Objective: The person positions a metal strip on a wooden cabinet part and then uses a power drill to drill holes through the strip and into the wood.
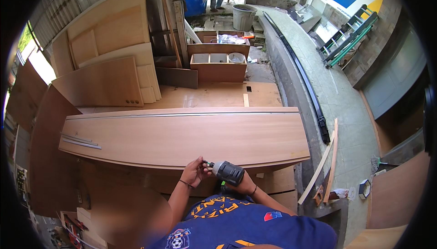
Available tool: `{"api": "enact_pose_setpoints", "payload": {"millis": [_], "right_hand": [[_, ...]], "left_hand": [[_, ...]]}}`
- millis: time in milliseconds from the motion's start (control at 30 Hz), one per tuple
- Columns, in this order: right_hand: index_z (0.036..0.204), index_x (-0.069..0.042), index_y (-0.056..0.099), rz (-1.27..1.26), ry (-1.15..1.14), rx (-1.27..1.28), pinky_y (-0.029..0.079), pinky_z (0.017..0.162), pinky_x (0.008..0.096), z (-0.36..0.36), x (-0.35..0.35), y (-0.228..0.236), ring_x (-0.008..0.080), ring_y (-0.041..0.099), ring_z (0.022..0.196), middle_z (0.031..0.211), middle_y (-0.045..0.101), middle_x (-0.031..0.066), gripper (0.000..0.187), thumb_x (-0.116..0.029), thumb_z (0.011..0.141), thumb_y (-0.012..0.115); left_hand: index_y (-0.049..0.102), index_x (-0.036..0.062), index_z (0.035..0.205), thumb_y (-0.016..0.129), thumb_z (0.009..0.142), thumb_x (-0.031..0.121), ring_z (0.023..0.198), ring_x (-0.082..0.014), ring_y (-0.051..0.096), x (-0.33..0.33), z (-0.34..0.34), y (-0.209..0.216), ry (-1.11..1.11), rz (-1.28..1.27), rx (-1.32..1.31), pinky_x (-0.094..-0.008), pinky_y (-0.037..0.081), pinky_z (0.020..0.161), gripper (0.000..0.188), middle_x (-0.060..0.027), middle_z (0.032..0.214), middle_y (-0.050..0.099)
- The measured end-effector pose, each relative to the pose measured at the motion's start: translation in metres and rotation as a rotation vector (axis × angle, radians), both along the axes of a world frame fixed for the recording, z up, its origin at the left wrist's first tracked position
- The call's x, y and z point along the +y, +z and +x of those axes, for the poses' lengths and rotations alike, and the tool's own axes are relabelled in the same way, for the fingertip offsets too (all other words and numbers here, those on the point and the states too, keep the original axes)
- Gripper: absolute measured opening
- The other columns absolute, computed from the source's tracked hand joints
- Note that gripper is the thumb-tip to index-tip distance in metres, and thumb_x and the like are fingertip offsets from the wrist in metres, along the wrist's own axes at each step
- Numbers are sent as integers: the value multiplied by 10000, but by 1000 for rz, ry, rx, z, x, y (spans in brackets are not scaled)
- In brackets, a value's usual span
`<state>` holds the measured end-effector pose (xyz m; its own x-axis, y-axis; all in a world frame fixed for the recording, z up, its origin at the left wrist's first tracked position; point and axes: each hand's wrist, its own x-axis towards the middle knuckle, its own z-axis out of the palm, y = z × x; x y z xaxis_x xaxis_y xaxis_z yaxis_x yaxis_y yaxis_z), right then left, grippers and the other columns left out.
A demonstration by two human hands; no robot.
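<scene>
My right hand (246,185) grips a grey and black cordless drill (229,172) just off the near edge of a long wooden panel (182,135). The drill points left, toward my left hand (195,172). That hand is closed, its fingertips pinched at the drill's nose by a small green-tipped piece; what they hold is too small to make out. Thin metal strips (82,142) lie on the panel's left end. Along its far edge runs a long narrow metal strip (182,113).
Wooden boards (104,80) lean at the left. Open drawer boxes (218,66) and a grey bin (244,17) stand beyond the panel. On the right are a long black rail (296,71), loose wood strips (331,162), a handsaw (318,195) and a folded ladder (348,37). Another person stands far back.
</scene>
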<state>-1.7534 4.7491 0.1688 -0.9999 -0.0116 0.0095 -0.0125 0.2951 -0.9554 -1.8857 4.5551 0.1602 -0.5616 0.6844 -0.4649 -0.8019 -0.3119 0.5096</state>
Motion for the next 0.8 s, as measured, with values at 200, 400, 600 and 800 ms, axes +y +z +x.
{"api": "enact_pose_setpoints", "payload": {"millis": [200, 400, 600, 800], "right_hand": [[1046, -71, 626, 115, -165, 195, 519, 779, 332, -35, 21, -32, 252, 654, 859, 968, 674, 111, 371, -148, 696, 722], [978, -105, 648, 340, -380, 394, 529, 704, 363, -67, 47, -39, 272, 647, 783, 882, 666, 95, 268, -186, 730, 707], [948, -102, 644, 509, -603, 461, 507, 722, 394, -101, 52, -78, 283, 604, 814, 894, 636, 89, 202, -173, 761, 677], [967, -87, 650, 619, -747, 383, 493, 783, 408, -104, 35, -112, 304, 584, 905, 957, 634, 107, 193, -168, 793, 641]], "left_hand": [[540, 107, 869, 565, 915, 400, 651, -113, 548, 53, -41, 15, -82, -250, 39, -314, 544, 658, 298, 15, 734, 539], [585, 55, 944, 574, 900, 438, 650, -123, 580, 93, -73, -5, -169, -385, 164, -279, 518, 622, 385, -8, 787, 593], [638, 8, 880, 606, 891, 337, 628, -104, 570, 65, -130, -105, -109, -894, 896, -253, 474, 581, 330, -50, 730, 629], [618, 32, 1058, 625, 827, 324, 929, -296, 615, 34, -195, -128, -312, -1345, 1255, -393, 499, 814, 372, -155, 994, 643]]}}
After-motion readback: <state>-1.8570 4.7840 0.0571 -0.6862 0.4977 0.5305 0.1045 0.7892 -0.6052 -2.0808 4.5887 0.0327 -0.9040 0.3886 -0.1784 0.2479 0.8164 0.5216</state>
